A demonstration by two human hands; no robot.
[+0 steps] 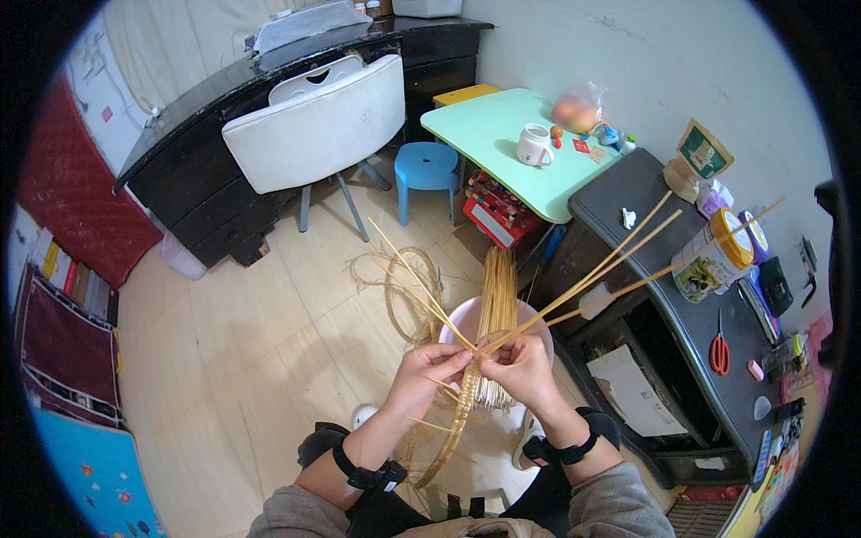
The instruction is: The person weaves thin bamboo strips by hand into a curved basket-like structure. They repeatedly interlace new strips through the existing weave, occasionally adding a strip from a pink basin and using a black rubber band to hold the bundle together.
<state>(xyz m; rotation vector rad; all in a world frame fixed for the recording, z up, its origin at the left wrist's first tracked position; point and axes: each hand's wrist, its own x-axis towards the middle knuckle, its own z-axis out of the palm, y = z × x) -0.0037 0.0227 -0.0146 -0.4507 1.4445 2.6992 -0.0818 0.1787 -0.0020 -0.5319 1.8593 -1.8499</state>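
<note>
A plaited straw braid (457,430) hangs from between my two hands, its lower end curving down toward my lap. My left hand (430,373) pinches the top of the braid at its left edge, where loose straws fan out to the upper left. Thumb and fingers of my right hand (518,363) grip the straws at the braid's right side; several long ones stretch to the upper right. Behind my hands, a thick bundle of straws (499,289) lies across a pink basin (538,326). Short straw ends stick out left of the braid.
Coiled straw braid (390,302) lies on the tiled floor beyond my left hand. On the right, a dark cabinet (679,316) holds red-handled scissors (720,353) and a tub with a yellow lid (713,255). A blue stool (426,168) and a green table (484,131) stand ahead.
</note>
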